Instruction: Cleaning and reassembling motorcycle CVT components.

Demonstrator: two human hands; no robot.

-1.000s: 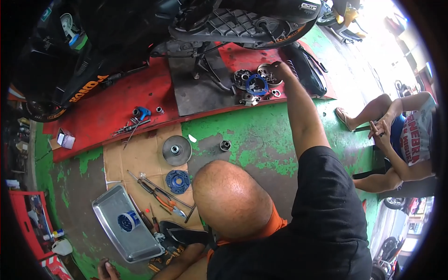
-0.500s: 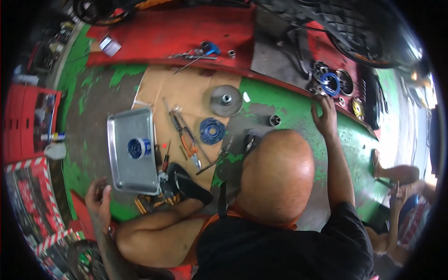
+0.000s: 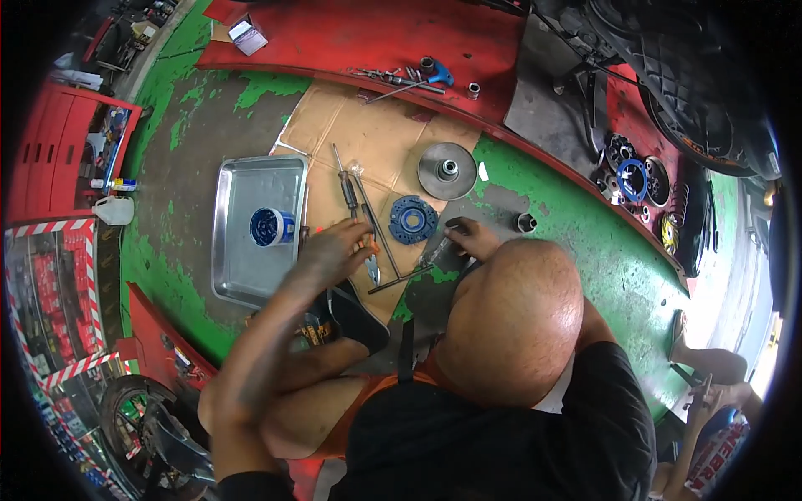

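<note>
My left hand (image 3: 338, 252) reaches over the cardboard, its fingers curled round the orange handles of a pair of pliers (image 3: 373, 269). The metal jaws point toward me. My right hand (image 3: 478, 240) is just right of a blue round slotted plate (image 3: 413, 220). Its thumb and fingers bend together around something small and dark that I cannot make out. Left of the plate lie a screwdriver (image 3: 347, 194) and a long dark rod. A T-shaped bar (image 3: 401, 280) is nearer to me. Beyond the plate sits a metal clutch bell (image 3: 447, 171), and a dark socket (image 3: 525, 222) stands to the right.
A metal tray (image 3: 230, 275) on the left holds an open tub (image 3: 269, 226) of blue grease. Tools lie on the red platform (image 3: 351, 42). Greasy round parts (image 3: 632, 179) are beside a motorcycle wheel at far right. Another person's hands (image 3: 710, 401) show at lower right.
My left hand has come from beside the tray to the pliers. My right hand has left the round parts on the red platform and come close to the blue plate. The view has shifted.
</note>
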